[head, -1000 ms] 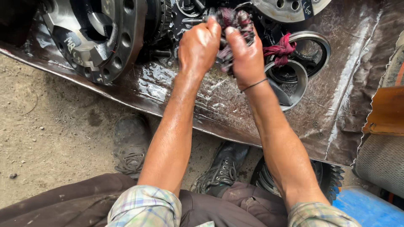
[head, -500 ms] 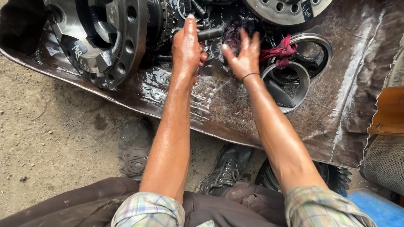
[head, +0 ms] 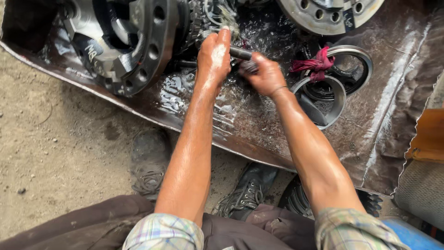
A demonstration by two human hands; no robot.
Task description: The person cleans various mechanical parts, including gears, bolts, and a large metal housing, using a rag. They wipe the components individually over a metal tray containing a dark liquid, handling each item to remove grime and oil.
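The left hand [head: 213,58] and the right hand [head: 265,76] are both gripping a dark metal rod [head: 240,53] in the wet tray [head: 370,134], the flanged housing [head: 122,41] lying at nine o'clock.

Short dark metal shaft [head: 240,53], wet and greasy, lies nearly level across my two grips, over the soaked metal tray [head: 259,125], just right of the flanged housing [head: 125,41].
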